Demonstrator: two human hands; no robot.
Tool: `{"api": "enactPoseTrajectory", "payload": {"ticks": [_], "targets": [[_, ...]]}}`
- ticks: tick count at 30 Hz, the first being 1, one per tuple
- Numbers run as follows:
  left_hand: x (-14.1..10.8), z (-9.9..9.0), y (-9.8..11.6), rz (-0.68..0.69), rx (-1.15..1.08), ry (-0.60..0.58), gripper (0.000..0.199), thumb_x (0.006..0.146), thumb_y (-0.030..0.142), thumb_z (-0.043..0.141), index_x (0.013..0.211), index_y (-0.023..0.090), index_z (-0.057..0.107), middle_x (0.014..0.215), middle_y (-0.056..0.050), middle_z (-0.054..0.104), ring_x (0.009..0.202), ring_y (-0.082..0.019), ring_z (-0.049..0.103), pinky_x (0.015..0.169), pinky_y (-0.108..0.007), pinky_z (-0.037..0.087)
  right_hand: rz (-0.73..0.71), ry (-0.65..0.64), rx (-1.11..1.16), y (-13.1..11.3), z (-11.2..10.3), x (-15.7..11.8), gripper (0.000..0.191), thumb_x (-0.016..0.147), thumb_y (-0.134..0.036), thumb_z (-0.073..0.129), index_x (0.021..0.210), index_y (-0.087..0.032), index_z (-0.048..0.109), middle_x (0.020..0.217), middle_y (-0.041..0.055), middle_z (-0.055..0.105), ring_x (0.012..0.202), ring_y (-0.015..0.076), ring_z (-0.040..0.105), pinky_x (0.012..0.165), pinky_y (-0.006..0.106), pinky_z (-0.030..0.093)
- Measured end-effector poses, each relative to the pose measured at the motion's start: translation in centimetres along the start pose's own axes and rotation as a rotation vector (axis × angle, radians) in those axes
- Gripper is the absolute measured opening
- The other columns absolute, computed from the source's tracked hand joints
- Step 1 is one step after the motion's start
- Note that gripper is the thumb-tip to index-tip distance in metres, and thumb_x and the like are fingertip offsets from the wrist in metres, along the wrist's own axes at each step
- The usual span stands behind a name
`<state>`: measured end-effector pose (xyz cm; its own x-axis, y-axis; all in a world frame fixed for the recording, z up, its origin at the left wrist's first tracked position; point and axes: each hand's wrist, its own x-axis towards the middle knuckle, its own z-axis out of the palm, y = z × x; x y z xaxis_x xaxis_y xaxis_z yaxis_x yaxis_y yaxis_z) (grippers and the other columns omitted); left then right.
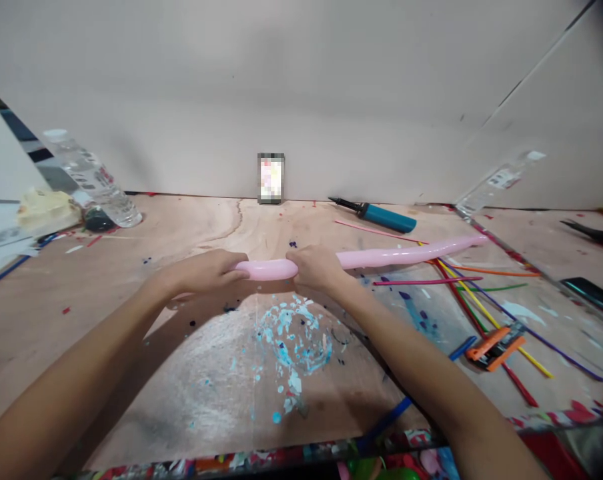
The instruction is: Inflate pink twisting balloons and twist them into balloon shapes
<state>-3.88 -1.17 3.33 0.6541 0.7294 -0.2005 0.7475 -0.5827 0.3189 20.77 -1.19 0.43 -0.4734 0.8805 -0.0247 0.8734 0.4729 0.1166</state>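
A long, inflated pink balloon [391,257] stretches sideways over the wooden table, its thin tip pointing right. My left hand [206,269] is closed round its left end. Further along, my right hand [315,268] grips the balloon, fingers wrapped over it. Between the two hands a short, rounded piece of the balloon shows. The part inside each hand is hidden by the fingers.
A blue hand pump [389,218] lies near the wall, right of a phone [270,179] standing upright. Uninflated balloons [474,300] and an orange tool [496,348] lie at the right. Clear bottles [99,183] lean at both sides.
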Motion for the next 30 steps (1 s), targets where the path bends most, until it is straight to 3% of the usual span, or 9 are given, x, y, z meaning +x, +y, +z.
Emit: {"api": "enactPoseTrajectory", "payload": {"ticks": [7, 12, 21, 25, 30], "targets": [[0.3, 0.0, 0.8, 0.026, -0.061, -0.022, 0.035, 0.090, 0.042, 0.035, 0.079, 0.017, 0.057, 0.075, -0.004, 0.063, 0.065, -0.015, 0.054, 0.057, -0.026, 0.032, -0.020, -0.005, 0.020, -0.5, 0.0, 0.1, 0.023, 0.073, -0.022, 0.053, 0.094, -0.020, 0.063, 0.094, 0.0087, 0.070, 0.087, 0.0255, 0.064, 0.069, 0.030, 0.039], [0.4, 0.6, 1.2, -0.050, -0.093, -0.012, 0.039, 0.082, 0.054, 0.047, 0.094, 0.019, 0.060, 0.086, -0.004, 0.066, 0.071, -0.019, 0.058, 0.057, -0.027, 0.034, -0.049, 0.057, 0.036, -1.3, 0.0, 0.0, 0.028, 0.072, -0.024, 0.055, 0.099, -0.019, 0.060, 0.099, 0.0098, 0.069, 0.089, 0.0253, 0.063, 0.070, 0.031, 0.039], [1.0, 1.9, 1.3, 0.026, -0.099, -0.051, 0.042, 0.089, 0.054, 0.038, 0.101, 0.020, 0.058, 0.094, -0.006, 0.066, 0.078, -0.021, 0.060, 0.063, -0.028, 0.037, -0.120, 0.002, 0.048, -2.7, 0.4, -0.2, 0.025, 0.075, -0.028, 0.054, 0.095, -0.020, 0.066, 0.092, 0.0098, 0.071, 0.083, 0.0254, 0.065, 0.066, 0.031, 0.041], [1.1, 1.8, 1.2, 0.100, -0.062, -0.025, 0.033, 0.091, 0.046, 0.039, 0.094, 0.019, 0.057, 0.086, -0.005, 0.064, 0.072, -0.018, 0.056, 0.060, -0.027, 0.034, -0.131, -0.005, 0.073, -2.9, 0.5, -0.3, 0.025, 0.079, -0.034, 0.053, 0.094, -0.021, 0.068, 0.089, 0.0094, 0.072, 0.080, 0.0248, 0.066, 0.063, 0.030, 0.041], [1.3, 2.0, 1.8, 0.164, -0.064, -0.012, 0.035, 0.093, 0.041, 0.034, 0.078, 0.018, 0.055, 0.073, -0.003, 0.061, 0.062, -0.014, 0.051, 0.057, -0.026, 0.031, -0.148, -0.023, 0.098, -3.3, 0.7, -0.3, 0.032, 0.083, -0.045, 0.050, 0.089, -0.020, 0.068, 0.086, 0.0103, 0.072, 0.077, 0.0251, 0.066, 0.062, 0.030, 0.041]]}}
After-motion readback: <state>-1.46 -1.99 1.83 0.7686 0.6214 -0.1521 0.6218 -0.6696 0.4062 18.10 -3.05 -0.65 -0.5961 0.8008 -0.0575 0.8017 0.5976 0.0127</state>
